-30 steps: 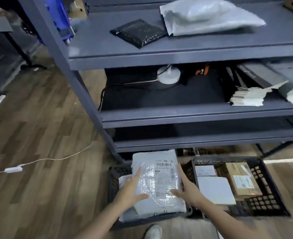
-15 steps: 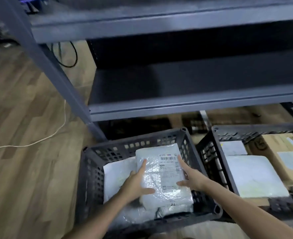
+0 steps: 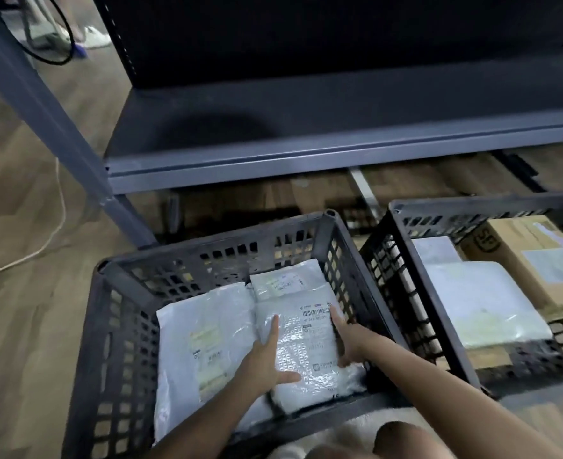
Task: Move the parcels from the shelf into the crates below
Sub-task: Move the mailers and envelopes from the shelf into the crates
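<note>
Bubble mailer [image 3: 306,352]: white, bubble-textured, black barcode on label. Left crate [image 3: 207,250]: dark grey, grid-perforated walls. Cardboard box [image 3: 518,246]: brown. Floor [image 3: 25,326]: brown wood grain. Shelf [image 3: 306,160]: grey.
</note>
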The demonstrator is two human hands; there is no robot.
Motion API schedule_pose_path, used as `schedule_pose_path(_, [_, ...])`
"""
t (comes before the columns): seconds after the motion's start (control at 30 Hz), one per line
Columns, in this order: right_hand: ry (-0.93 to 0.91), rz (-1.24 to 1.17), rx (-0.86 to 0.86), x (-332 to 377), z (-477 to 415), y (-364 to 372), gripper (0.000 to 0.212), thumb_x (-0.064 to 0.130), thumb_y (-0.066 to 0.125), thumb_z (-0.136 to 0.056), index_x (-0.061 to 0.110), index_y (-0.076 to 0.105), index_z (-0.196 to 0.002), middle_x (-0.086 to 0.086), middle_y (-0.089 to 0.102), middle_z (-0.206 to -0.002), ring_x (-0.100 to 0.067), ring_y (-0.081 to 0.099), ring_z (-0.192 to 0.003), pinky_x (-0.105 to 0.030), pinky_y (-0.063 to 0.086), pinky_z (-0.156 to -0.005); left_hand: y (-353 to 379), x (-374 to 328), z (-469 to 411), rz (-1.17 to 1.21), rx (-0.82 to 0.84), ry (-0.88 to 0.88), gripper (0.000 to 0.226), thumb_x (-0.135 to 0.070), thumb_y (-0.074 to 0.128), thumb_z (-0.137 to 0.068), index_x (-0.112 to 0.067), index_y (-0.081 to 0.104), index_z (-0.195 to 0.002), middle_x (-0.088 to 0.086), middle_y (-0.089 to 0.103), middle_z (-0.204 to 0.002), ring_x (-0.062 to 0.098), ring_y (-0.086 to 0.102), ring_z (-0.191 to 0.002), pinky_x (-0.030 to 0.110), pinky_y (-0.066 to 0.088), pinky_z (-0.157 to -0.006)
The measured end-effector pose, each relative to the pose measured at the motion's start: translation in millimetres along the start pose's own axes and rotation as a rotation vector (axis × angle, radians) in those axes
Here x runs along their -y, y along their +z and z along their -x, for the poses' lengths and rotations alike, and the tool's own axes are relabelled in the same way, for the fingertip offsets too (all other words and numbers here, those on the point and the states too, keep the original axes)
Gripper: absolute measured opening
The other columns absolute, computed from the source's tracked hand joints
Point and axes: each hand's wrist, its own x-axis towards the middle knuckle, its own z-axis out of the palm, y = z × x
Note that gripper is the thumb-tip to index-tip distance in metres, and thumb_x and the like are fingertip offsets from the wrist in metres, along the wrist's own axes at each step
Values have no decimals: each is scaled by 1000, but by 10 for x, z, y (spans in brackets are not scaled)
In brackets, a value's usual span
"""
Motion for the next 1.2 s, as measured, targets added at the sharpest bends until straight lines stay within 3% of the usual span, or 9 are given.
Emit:
schedule_pose_path(0.2, [105, 300, -72, 129, -181, 222, 66, -1, 30, -97, 6, -9, -150, -14, 48, -137, -26, 52, -121, -36, 44, -95, 139, -25, -116, -327, -52, -64, 121, -67, 64, -72, -32, -26, -145, 16, 43, -138, 25, 59, -108, 33, 50, -84])
schedule_pose_path(0.33, [37, 344, -176, 136, -266, 89, 50, 6, 35, -98, -2, 19, -145, -15, 29, -146, -26, 35, -133, -37, 41, -100, 22, -130, -112, -660, -149, -60, 115, -77, 53, -71, -23, -10, -151, 15, 35, -142, 28, 43, -121, 36, 41, -93])
schedule_pose_path(0.47, [-131, 467, -292, 88, -276, 26, 79, 2, 48, -93, 0, -7, -149, -18, -3, -157, -29, 3, -146, -37, 26, -116, -120, -98, -150, -788, -231, 140, 108, -67, 58, -76, -16, 0, -151, 21, 3, -156, 37, 2, -143, 44, 11, -116])
schedule_pose_path(0.53, [-143, 484, -266, 51, -328, 49, 98, 3, 59, -88, 4, -20, -146, -13, -25, -155, -26, -14, -146, -36, 16, -119, -123, -30, -208, -776, -152, 269, 110, -61, 61, -78, -17, -7, -151, 20, -23, -153, 37, -21, -142, 44, -10, -115])
schedule_pose_path(0.6, [-138, 478, -237, 48, -400, 94, 104, 0, 63, -85, 7, -22, -146, -12, -31, -152, -24, -18, -145, -37, 22, -118, -98, -1, -265, -778, -80, 312, 112, -60, 62, -77, -16, -11, -150, 20, -31, -149, 36, -31, -137, 43, -18, -109])
schedule_pose_path(0.73, [-124, 506, -244, 72, -531, 182, 91, -8, 47, -91, 9, -25, -144, -10, -32, -151, -23, -17, -145, -34, 41, -105, -27, -44, -370, -851, -34, 265, 115, -59, 64, -75, -12, -10, -150, 27, -25, -150, 44, -25, -138, 48, -15, -110])
schedule_pose_path(0.9, [-124, 502, -260, 51, -676, 261, 78, -10, 30, -93, 9, -25, -144, -8, -31, -153, -21, -16, -145, -28, 44, -98, 43, -100, -468, -870, -1, 208, 118, -52, 70, -75, -8, -11, -149, 30, -24, -150, 46, -24, -137, 50, -18, -106])
schedule_pose_path(1.07, [-142, 524, -243, 43, -640, 237, 75, -9, 29, -93, 8, -23, -145, -11, -29, -153, -23, -16, -145, -30, 41, -104, 33, -20, -451, -843, -24, 245, 117, -54, 67, -76, -11, -12, -150, 25, -27, -150, 42, -27, -137, 46, -19, -108])
schedule_pose_path(1.2, [-146, 499, -176, 58, -543, 221, 82, 1, 45, -96, 5, -20, -146, -13, -27, -153, -26, -15, -145, -38, 35, -110, 39, -7, -403, -853, -45, 254, 116, -58, 64, -76, -12, -14, -149, 24, -30, -148, 36, -36, -129, 45, -19, -107])
